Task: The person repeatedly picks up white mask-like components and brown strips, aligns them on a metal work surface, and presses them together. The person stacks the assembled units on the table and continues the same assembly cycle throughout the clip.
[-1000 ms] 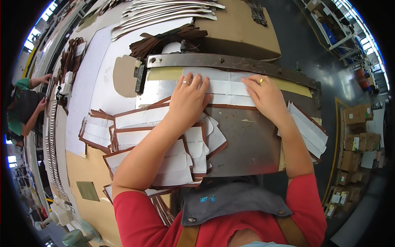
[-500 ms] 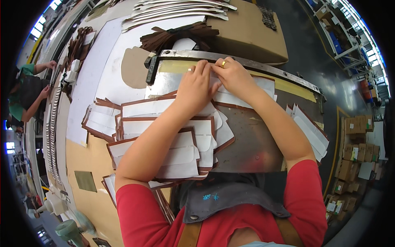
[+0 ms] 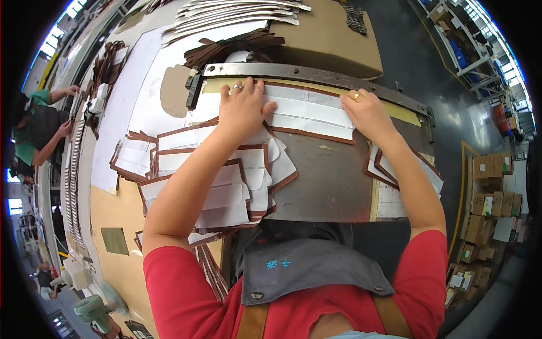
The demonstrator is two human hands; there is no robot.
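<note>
A long white panel with brown edging (image 3: 310, 110) lies on the grey metal plate (image 3: 322, 175), along a metal bar (image 3: 339, 77). My left hand (image 3: 243, 110) rests on its left part, fingers stretched toward the bar and thumb out. At the panel's right end, my right hand (image 3: 370, 116) has curled fingers and thumb at the edge, pinching it; the fingertips are partly hidden. Beneath and beside my left forearm is a fanned pile of similar brown-edged white panels (image 3: 223, 198). More such panels (image 3: 420, 169) lie under my right forearm, at the plate's right side.
Behind the bar are a bundle of brown strips (image 3: 226, 48), a stack of pale strips (image 3: 237, 14) and a large cardboard box (image 3: 327, 39). A co-worker (image 3: 42, 124) is at the far left. Cardboard boxes (image 3: 488, 203) stand on the right, beyond the floor.
My hands have moved apart from their meeting point at the bar, left hand leftward, right hand rightward and down. The panel between them shows more fully. The view has shifted slightly.
</note>
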